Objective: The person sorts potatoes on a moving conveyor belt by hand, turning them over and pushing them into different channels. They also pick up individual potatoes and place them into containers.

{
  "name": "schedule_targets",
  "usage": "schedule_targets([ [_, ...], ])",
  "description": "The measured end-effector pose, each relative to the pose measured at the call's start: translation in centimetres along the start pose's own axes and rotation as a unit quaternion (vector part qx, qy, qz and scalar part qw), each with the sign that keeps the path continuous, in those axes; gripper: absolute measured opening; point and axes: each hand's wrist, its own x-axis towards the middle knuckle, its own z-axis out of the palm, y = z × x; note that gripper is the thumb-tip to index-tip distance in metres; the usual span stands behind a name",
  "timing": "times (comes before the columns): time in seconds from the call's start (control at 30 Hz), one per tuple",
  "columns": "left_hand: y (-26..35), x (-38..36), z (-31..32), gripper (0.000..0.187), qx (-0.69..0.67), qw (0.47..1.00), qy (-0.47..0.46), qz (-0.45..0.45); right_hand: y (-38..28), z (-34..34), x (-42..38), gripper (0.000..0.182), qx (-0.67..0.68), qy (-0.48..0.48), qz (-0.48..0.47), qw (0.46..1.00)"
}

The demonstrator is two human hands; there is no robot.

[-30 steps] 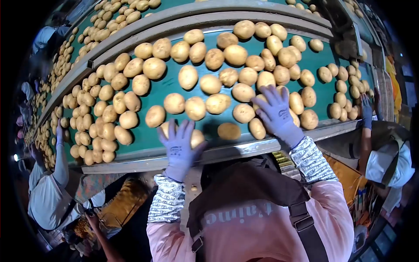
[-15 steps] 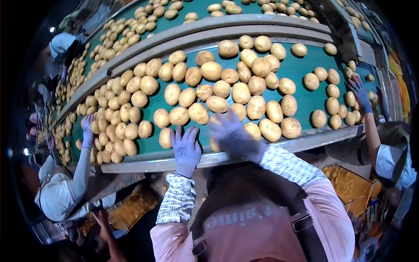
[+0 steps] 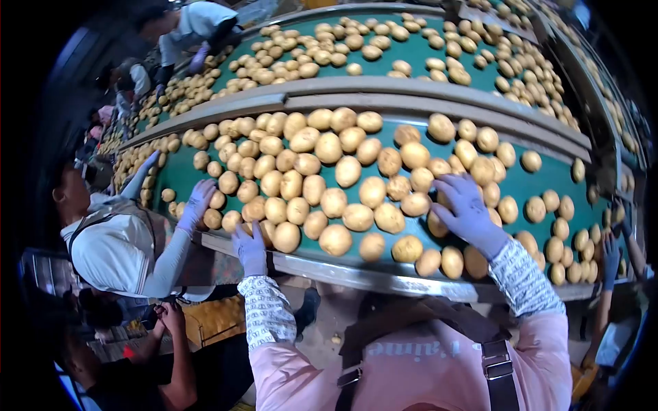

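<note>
Many round, tan potatoes [image 3: 358, 217] lie on a green conveyor belt [image 3: 384, 140]. My left hand [image 3: 251, 252], in a pale lavender glove, rests by the belt's near rim with its fingers extended against nearby potatoes. Farther right, my right hand [image 3: 465, 211], gloved alike, reaches over the potatoes with fingers spread. Its fingertips touch or cover a potato [image 3: 436, 225], and the palm hides part of what lies beneath. I see neither hand lifting a potato.
A metal rim [image 3: 343, 272] runs along the near side. Behind a divider [image 3: 411, 88], another belt carries potatoes. A co-worker's gloved hand [image 3: 197, 203] works close to my left, another's hand [image 3: 610, 259] at far right. A person [image 3: 199, 31] leans over the far belt.
The view has shifted, showing more of the far belt and the left co-worker. My hands have spread apart: the left moved left along the rim, the right moved right and farther over the belt.
</note>
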Motion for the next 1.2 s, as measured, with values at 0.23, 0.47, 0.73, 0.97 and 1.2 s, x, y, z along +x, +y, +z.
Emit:
schedule_targets([
  [0.23, 0.2, 4.1, -0.1, 0.068, 0.044, 0.995, -0.087, -0.007, -8.2, 17.6, 24.5, 0.042, 0.176, -0.166, -0.121, 0.963],
  [0.47, 3.5, 4.1, -2.2, 0.082, -0.057, 0.977, -0.194, -0.072, -13.0, 24.8, 30.7, 0.042, -0.03, -0.367, -0.155, 0.917],
  [0.73, 8.5, -2.6, 0.2, 0.08, -0.25, 0.949, -0.154, -0.115, -7.9, 18.0, 27.9, 0.039, -0.068, -0.463, -0.173, 0.867],
  [0.97, 16.3, -9.6, 2.3, 0.068, -0.704, 0.657, -0.079, -0.257, 4.2, 17.5, 25.6, 0.017, 0.318, -0.558, -0.392, 0.659],
  [1.2, 24.1, -12.3, 4.0, 0.042, -0.824, 0.421, -0.288, -0.247, 9.6, 8.5, 17.7, 0.021, 0.105, -0.461, -0.329, 0.818],
])
